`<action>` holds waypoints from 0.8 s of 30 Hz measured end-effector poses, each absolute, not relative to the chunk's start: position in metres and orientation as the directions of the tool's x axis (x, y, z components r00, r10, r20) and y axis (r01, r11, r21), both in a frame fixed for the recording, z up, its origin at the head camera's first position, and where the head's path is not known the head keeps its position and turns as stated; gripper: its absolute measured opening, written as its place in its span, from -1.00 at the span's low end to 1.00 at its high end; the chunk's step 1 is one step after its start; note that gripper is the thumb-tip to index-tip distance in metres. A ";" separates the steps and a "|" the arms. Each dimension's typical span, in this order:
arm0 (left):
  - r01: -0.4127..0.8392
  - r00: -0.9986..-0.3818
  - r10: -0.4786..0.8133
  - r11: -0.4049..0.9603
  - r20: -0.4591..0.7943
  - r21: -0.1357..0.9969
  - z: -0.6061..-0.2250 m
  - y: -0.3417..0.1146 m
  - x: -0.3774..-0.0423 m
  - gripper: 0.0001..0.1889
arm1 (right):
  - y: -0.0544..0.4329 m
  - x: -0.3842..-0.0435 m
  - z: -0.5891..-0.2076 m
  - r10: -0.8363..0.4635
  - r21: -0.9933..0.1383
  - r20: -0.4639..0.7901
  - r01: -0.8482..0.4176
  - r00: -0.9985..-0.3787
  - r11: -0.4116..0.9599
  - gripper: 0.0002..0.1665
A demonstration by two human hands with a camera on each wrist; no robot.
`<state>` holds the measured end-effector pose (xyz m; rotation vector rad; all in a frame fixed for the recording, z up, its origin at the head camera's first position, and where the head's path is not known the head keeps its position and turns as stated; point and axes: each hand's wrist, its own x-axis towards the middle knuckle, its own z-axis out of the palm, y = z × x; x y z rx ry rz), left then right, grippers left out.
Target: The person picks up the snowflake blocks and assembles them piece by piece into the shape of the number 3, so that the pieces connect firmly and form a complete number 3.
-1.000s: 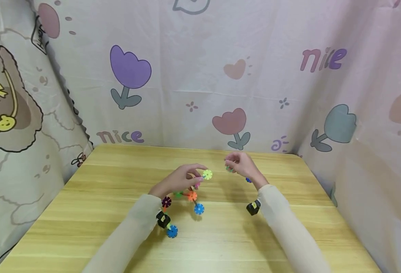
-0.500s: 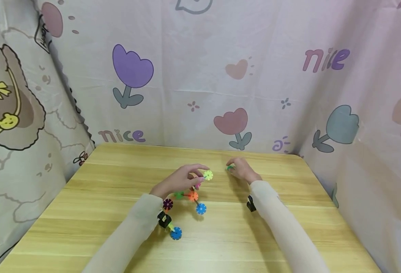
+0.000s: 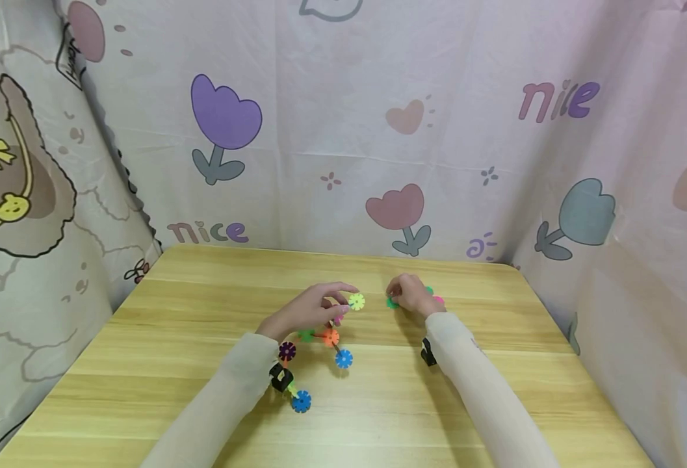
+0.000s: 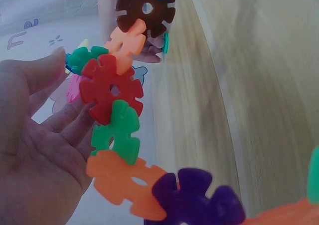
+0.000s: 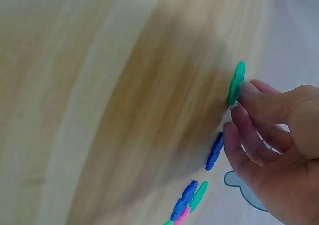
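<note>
My left hand (image 3: 307, 308) holds up a chain of linked snowflake discs, its thumb and fingers around one end. In the left wrist view the chain shows a green disc (image 4: 84, 59) by the thumb, then a red disc (image 4: 110, 88), an orange disc (image 4: 119, 177) and a purple disc (image 4: 192, 197). A yellow disc (image 3: 357, 301) sticks out at the left fingertips, and a blue disc (image 3: 301, 401) hangs at the near end. My right hand (image 3: 411, 294) pinches a single green disc (image 5: 237, 83) between thumb and fingers, close over the table.
Loose discs lie on the wooden table (image 3: 203, 390) near my right hand: a blue disc (image 5: 214, 151), another blue disc (image 5: 184, 200), a green disc (image 5: 199, 196) and a pink disc (image 3: 439, 300). A patterned curtain (image 3: 320, 130) closes off the back and sides.
My right hand has come down toward the table and drawn back slightly, with green and pink discs now showing beside its wrist. The left hand and its chain stay almost still.
</note>
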<state>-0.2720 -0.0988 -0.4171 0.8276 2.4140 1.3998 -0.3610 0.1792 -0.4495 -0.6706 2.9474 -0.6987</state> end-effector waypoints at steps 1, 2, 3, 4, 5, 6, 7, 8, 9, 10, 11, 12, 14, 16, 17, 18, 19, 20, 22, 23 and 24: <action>0.352 -0.814 0.576 0.382 0.078 0.855 -0.417 -0.099 -0.272 -0.55 | 0.179 -0.360 -0.449 -0.422 -0.434 0.055 -0.402 -0.905 0.806 -0.81; 0.348 -0.814 0.576 0.381 0.075 0.857 -0.417 -0.098 -0.272 -0.55 | 0.179 -0.359 -0.449 -0.423 -0.437 0.046 -0.399 -0.905 0.806 -0.82; 0.345 -0.814 0.576 0.380 0.072 0.858 -0.417 -0.098 -0.272 -0.55 | 0.179 -0.359 -0.449 -0.425 -0.438 0.039 -0.398 -0.904 0.806 -0.84; 0.340 -0.815 0.575 0.379 0.069 0.861 -0.417 -0.098 -0.271 -0.55 | 0.179 -0.358 -0.449 -0.425 -0.443 0.030 -0.393 -0.905 0.806 -0.85; 0.335 -0.816 0.575 0.377 0.065 0.864 -0.417 -0.098 -0.271 -0.55 | 0.180 -0.358 -0.449 -0.426 -0.446 0.022 -0.390 -0.905 0.805 -0.86; 0.331 -0.816 0.574 0.375 0.063 0.866 -0.417 -0.098 -0.271 -0.55 | 0.180 -0.358 -0.449 -0.427 -0.451 0.014 -0.387 -0.904 0.804 -0.87; 0.328 -0.817 0.573 0.373 0.062 0.868 -0.418 -0.098 -0.272 -0.55 | 0.180 -0.358 -0.449 -0.429 -0.454 0.009 -0.385 -0.903 0.803 -0.89; 0.326 -0.818 0.572 0.373 0.061 0.869 -0.418 -0.098 -0.272 -0.54 | 0.181 -0.358 -0.450 -0.425 -0.460 -0.001 -0.377 -0.905 0.804 -0.90; 0.326 -0.818 0.572 0.372 0.061 0.869 -0.418 -0.098 -0.272 -0.54 | 0.181 -0.358 -0.450 -0.423 -0.465 -0.008 -0.370 -0.906 0.804 -0.91; 0.328 -0.819 0.571 0.374 0.063 0.868 -0.418 -0.097 -0.272 -0.54 | 0.182 -0.358 -0.449 -0.417 -0.472 -0.020 -0.360 -0.909 0.805 -0.91; 0.331 -0.819 0.571 0.375 0.066 0.866 -0.418 -0.097 -0.272 -0.54 | 0.182 -0.358 -0.449 -0.416 -0.477 -0.028 -0.353 -0.909 0.805 -0.92; 0.333 -0.819 0.570 0.377 0.067 0.864 -0.418 -0.097 -0.272 -0.54 | 0.182 -0.358 -0.449 -0.416 -0.479 -0.036 -0.350 -0.909 0.805 -0.92; 0.338 -0.819 0.570 0.380 0.070 0.861 -0.417 -0.097 -0.272 -0.54 | 0.183 -0.358 -0.449 -0.410 -0.486 -0.053 -0.335 -0.910 0.807 -0.92; 0.343 -0.819 0.570 0.382 0.074 0.858 -0.417 -0.097 -0.272 -0.54 | 0.184 -0.358 -0.448 -0.413 -0.488 -0.062 -0.334 -0.908 0.806 -0.92; 0.345 -0.818 0.571 0.382 0.075 0.858 -0.417 -0.097 -0.271 -0.54 | 0.184 -0.358 -0.449 -0.414 -0.493 -0.067 -0.331 -0.908 0.805 -0.91; 0.344 -0.817 0.572 0.381 0.074 0.859 -0.417 -0.097 -0.271 -0.55 | 0.185 -0.358 -0.449 -0.418 -0.493 -0.070 -0.333 -0.906 0.804 -0.91; 0.342 -0.816 0.573 0.379 0.072 0.859 -0.418 -0.097 -0.270 -0.55 | 0.185 -0.357 -0.449 -0.420 -0.493 -0.073 -0.333 -0.904 0.803 -0.91; 0.341 -0.815 0.575 0.379 0.070 0.860 -0.418 -0.098 -0.270 -0.55 | 0.185 -0.357 -0.449 -0.423 -0.494 -0.076 -0.335 -0.903 0.802 -0.90; 0.341 -0.813 0.578 0.380 0.066 0.860 -0.419 -0.098 -0.270 -0.55 | 0.186 -0.355 -0.450 -0.428 -0.495 -0.080 -0.337 -0.900 0.801 -0.90; 0.340 -0.813 0.579 0.381 0.065 0.860 -0.420 -0.098 -0.270 -0.56 | 0.186 -0.355 -0.450 -0.430 -0.495 -0.080 -0.338 -0.899 0.800 -0.90; 0.341 -0.813 0.579 0.382 0.065 0.859 -0.421 -0.098 -0.270 -0.56 | 0.187 -0.354 -0.450 -0.432 -0.491 -0.076 -0.343 -0.899 0.801 -0.91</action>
